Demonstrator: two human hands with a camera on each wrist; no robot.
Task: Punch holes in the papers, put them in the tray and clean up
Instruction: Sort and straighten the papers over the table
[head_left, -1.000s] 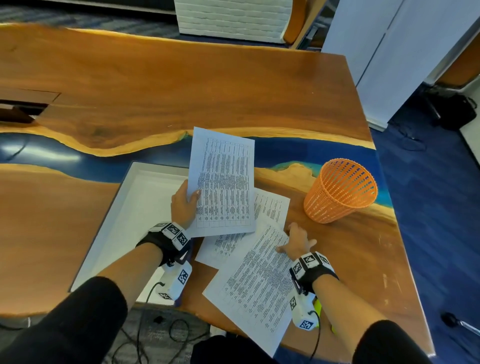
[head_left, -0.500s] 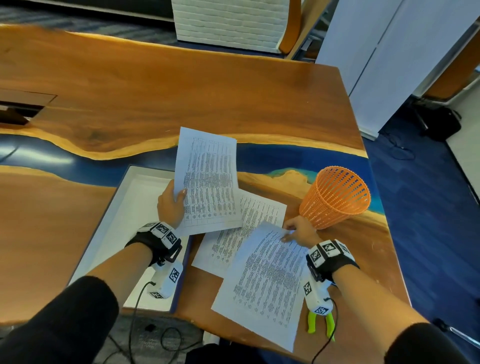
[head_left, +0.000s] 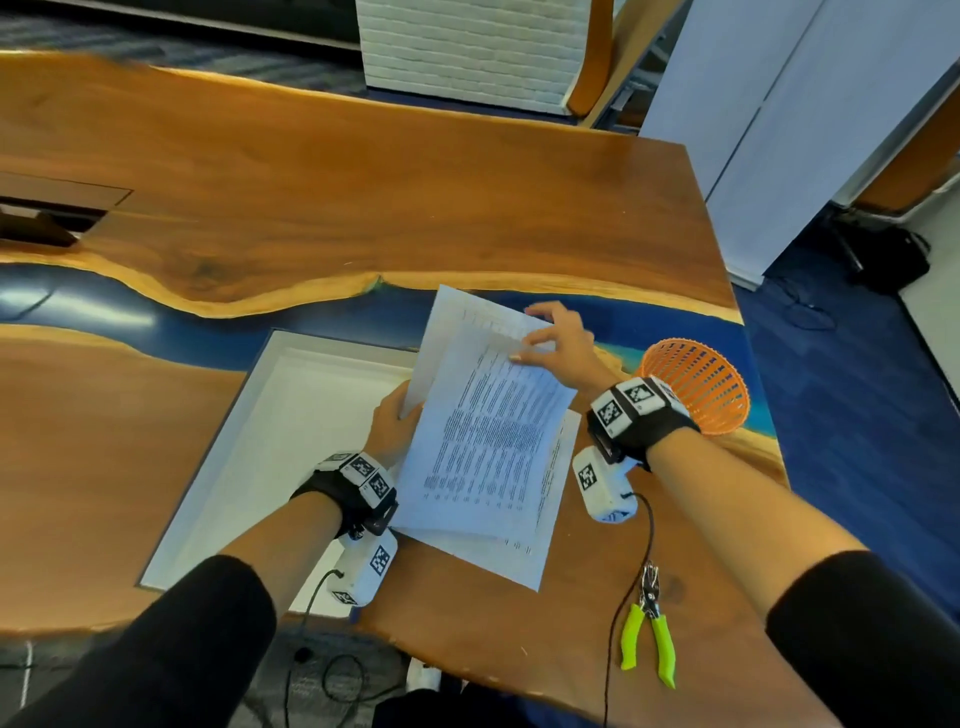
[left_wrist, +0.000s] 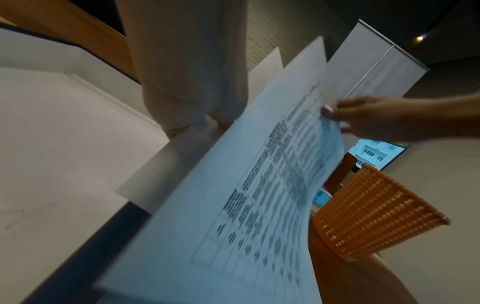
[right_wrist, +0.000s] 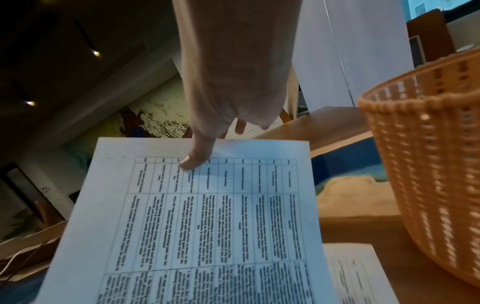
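My left hand (head_left: 401, 413) grips the left edge of the printed papers (head_left: 488, 431), held tilted above the table beside the white tray (head_left: 291, 415). My right hand (head_left: 540, 338) pinches the far edge of the top sheet (right_wrist: 207, 226), thumb on its printed face. Seen from the left wrist, the sheets (left_wrist: 259, 195) fan apart at their far ends, with the right hand (left_wrist: 376, 119) at their edge. One more printed sheet (head_left: 545, 525) lies flat on the table under them. A hole punch (head_left: 649, 634) with green handles lies near the front right edge.
An orange mesh basket (head_left: 696, 384) stands right of my right wrist, close to the table's right edge. The tray (left_wrist: 52, 144) holds nothing that I can see. Cables hang below the front edge, and a recessed slot (head_left: 47, 218) sits far left.
My right hand lifted the front sheet off the table and brought it over the sheet in my left hand. It now pinches the far edge. The hole punch has come into view.
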